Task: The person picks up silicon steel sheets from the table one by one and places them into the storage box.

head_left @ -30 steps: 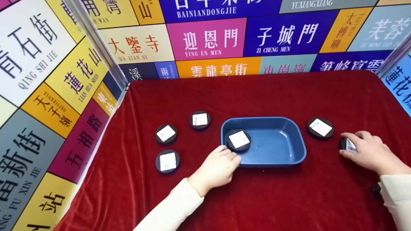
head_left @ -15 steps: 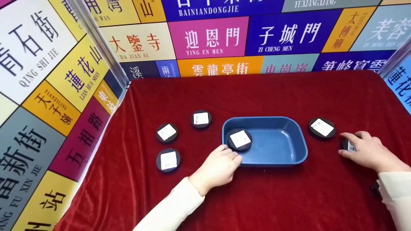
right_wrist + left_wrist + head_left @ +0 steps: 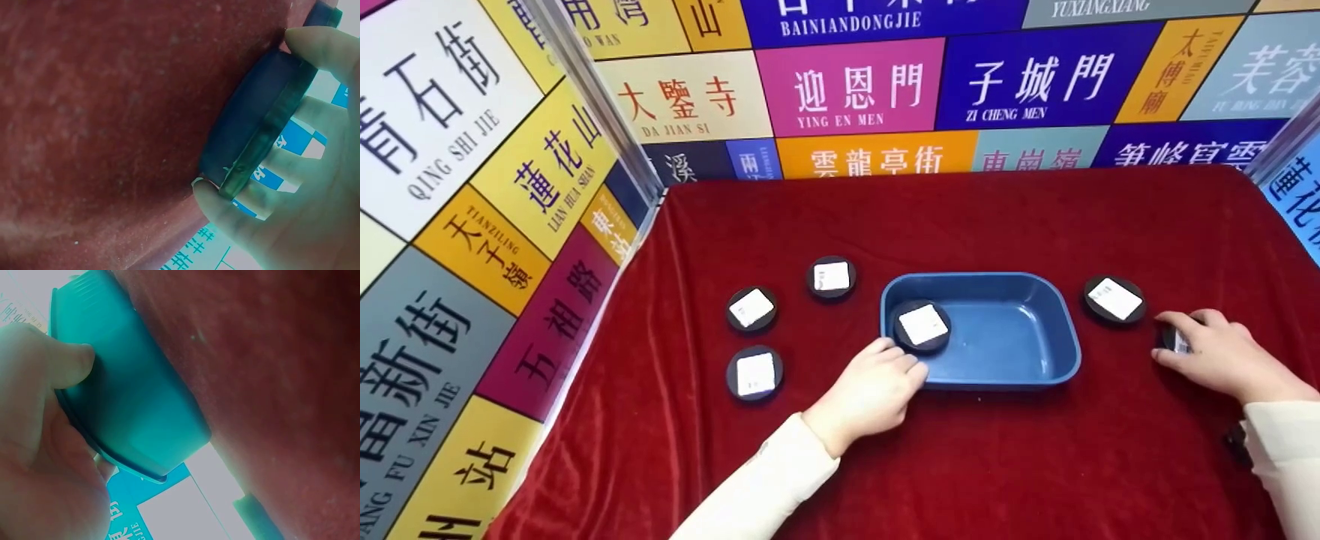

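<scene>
My left hand (image 3: 870, 394) grips the near left rim of a blue plastic basin (image 3: 997, 375), thumb (image 3: 73, 365) against its outer wall in the left wrist view. A round black flat container (image 3: 921, 341) with a white label lies inside the basin, at its left end. On the right, my right hand (image 3: 1234, 356) holds another round black container (image 3: 253, 124) by its sides, thumb and fingers spread around it. Most of that one is hidden by the hand in the head view, where a sliver of its barcode label shows. It sits at the red cloth.
Left of the basin, several similar labelled containers (image 3: 755, 373) lie on the red cloth (image 3: 960, 465). Another labelled container (image 3: 1114, 300) lies between the basin and my right hand. Panels with street names (image 3: 847, 86) wall in the table's back and sides.
The head view has shifted slightly, moving the scene a little to the right. Both hands keep their holds, and no container has changed place.
</scene>
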### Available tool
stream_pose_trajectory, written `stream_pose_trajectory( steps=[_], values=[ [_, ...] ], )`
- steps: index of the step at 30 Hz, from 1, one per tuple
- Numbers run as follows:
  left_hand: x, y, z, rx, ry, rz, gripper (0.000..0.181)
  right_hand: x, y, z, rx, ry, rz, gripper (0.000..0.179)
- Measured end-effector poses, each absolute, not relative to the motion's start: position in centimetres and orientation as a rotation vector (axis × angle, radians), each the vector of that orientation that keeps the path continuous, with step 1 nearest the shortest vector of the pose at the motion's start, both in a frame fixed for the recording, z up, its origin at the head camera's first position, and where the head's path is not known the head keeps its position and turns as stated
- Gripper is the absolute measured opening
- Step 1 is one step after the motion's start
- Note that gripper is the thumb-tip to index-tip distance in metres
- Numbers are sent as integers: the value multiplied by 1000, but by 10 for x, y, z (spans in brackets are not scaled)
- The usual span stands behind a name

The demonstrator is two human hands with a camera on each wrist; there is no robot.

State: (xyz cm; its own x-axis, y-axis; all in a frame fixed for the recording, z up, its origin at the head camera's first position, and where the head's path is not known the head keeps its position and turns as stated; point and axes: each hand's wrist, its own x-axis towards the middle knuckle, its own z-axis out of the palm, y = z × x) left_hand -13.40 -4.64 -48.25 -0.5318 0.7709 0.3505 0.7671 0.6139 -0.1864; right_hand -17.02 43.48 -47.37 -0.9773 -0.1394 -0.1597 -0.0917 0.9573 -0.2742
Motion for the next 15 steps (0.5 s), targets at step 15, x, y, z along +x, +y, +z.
stream_pose_trajectory(
  steps=[15],
  values=[
    [-134,-47,-482,-1227,-2454,21,6,-168,434,-474,-193,2966,-389,56]
  ],
)
